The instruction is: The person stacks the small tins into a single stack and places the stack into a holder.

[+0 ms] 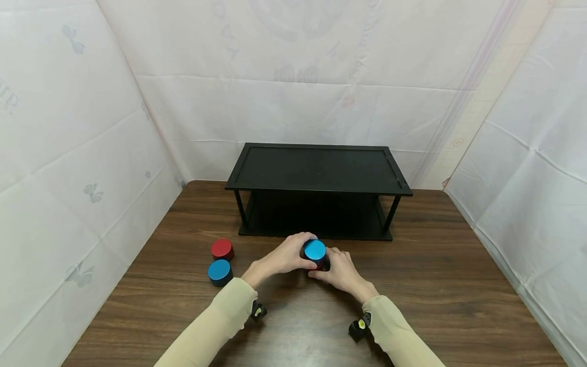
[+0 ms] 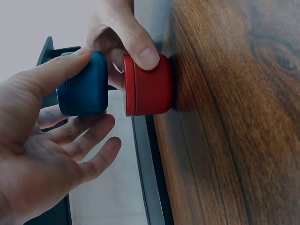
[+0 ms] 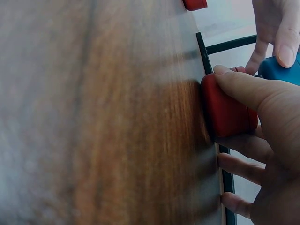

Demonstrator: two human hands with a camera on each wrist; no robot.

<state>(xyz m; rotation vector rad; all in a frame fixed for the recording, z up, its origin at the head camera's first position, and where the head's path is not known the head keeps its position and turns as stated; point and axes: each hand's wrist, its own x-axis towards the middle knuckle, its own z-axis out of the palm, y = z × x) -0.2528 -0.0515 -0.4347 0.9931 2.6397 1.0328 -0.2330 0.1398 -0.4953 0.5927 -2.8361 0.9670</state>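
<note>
My left hand [image 1: 291,253] pinches a small blue round canister [image 2: 86,84] between thumb and fingers. It is held just above a red round canister [image 2: 149,89], with a narrow gap between the two in the left wrist view. The red canister stands on the wooden table, and my right hand [image 1: 340,270] grips its sides with thumb and fingers. From the head view the blue top [image 1: 315,250] covers most of the red one. Both canisters show a seam near the top, like a lid's edge.
A black two-tier rack [image 1: 316,168] stands right behind the hands at the back of the table [image 1: 449,285]. To the left, a second red canister [image 1: 222,250] and a second blue canister [image 1: 220,272] stand close together. White sheets hang around the table.
</note>
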